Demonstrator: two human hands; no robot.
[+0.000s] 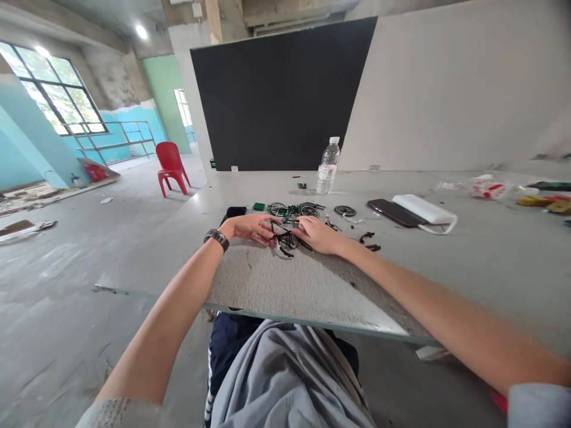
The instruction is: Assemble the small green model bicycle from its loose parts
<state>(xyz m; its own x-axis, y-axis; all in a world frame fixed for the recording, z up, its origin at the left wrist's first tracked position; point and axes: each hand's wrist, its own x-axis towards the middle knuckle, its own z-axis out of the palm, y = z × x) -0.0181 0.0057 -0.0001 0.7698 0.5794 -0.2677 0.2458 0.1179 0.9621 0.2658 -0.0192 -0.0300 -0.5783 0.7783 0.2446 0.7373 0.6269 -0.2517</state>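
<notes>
Between my hands is a small black model bicycle frame [285,239], low over the grey table [276,285]. My left hand [255,229], with a dark watch [217,238] on its wrist, pinches the frame's left end. From the right, my right hand [317,234] has its fingers closed at the frame's other side; part of the frame is hidden by them. Just beyond my hands lies a green model bicycle [292,210]. A loose wheel [345,211] and black parts [369,242] are to the right of my right hand.
A water bottle [328,167] stands behind the parts. On the right are a dark phone [393,213], a white power bank [419,213] with a strap, and plastic packaging [488,187]. A small green box [259,207] and another phone [235,211] lie beyond my left hand.
</notes>
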